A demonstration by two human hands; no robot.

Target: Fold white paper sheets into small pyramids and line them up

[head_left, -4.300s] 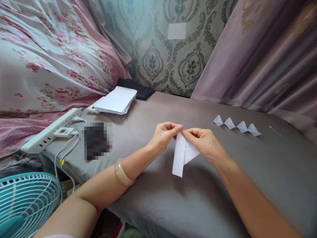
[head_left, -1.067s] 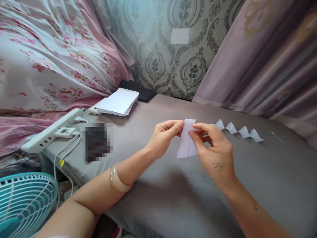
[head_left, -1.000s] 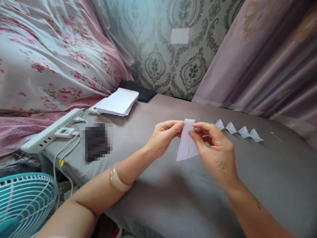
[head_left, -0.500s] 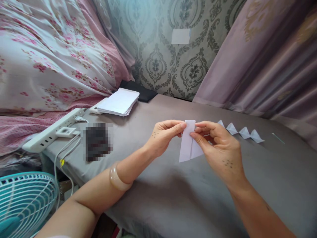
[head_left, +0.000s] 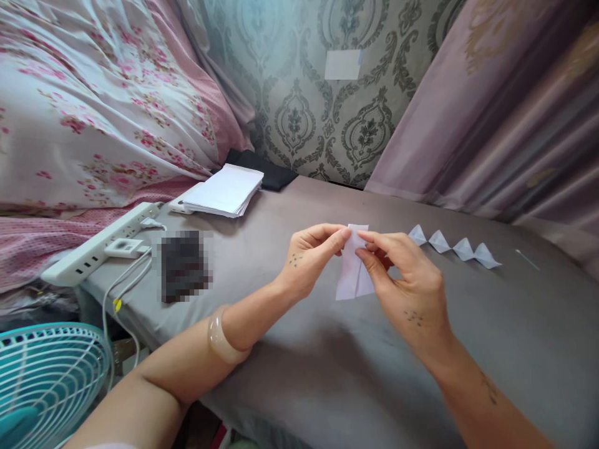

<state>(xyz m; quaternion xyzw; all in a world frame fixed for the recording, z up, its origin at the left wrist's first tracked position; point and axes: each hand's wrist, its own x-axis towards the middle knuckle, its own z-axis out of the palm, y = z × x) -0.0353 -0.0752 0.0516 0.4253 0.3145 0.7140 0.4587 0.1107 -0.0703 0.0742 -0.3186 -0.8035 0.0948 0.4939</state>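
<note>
A partly folded piece of white paper (head_left: 349, 274) is held up above the grey-covered table, with creases running down it. My left hand (head_left: 311, 259) pinches its upper left edge between thumb and fingers. On the paper's right side, my right hand (head_left: 405, 268) is closed, its thumb and index finger pressing near the upper fold. Behind the right hand, several folded white paper pieces (head_left: 438, 242) stand in a row on the table. A thin pale stick (head_left: 528, 259) lies to their right.
At the back left is a stack of white paper (head_left: 224, 190) beside a black flat item (head_left: 278, 174). A power strip (head_left: 100, 243) with plugged-in cables runs along the left edge, near a pixelated dark object (head_left: 185, 267). A turquoise fan (head_left: 51, 380) stands at lower left.
My right hand has moved slightly left, and its index finger now lies over the paper's upper part. The paper's right flap has swung inward, so the paper looks narrower.
</note>
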